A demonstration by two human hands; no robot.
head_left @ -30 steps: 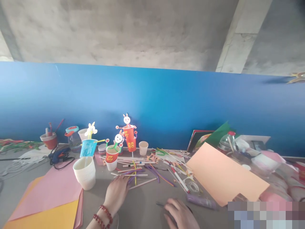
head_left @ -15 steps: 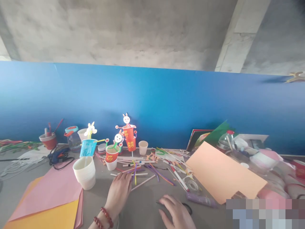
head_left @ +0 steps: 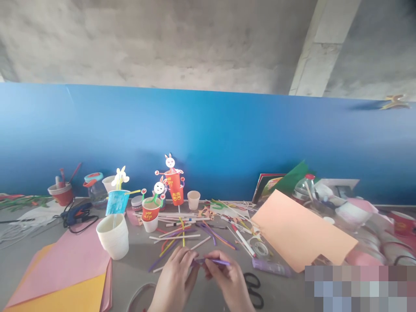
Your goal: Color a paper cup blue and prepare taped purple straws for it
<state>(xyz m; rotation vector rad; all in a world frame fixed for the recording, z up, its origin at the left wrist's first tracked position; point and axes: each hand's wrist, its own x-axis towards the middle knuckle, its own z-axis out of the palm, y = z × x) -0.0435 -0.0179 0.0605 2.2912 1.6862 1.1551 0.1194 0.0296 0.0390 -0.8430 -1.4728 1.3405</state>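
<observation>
Together now, the left hand [head_left: 178, 271] and right hand [head_left: 225, 277] have left the straw pile and the black-handled scissors [head_left: 249, 286]. Behind stretches a smooth blue panel [head_left: 221, 138]. Stiff, flat peach card [head_left: 302, 229] lies to the right; a pink sheet [head_left: 69, 255] overlaps a yellow sheet [head_left: 78, 294] on the left, near tapered, stacked white cups [head_left: 113, 242]. Loose straws [head_left: 175, 237] clutter the table beyond the fingers. Slim, tubular purple straw [head_left: 221, 262] is pinched between both hands' fingertips.
</observation>
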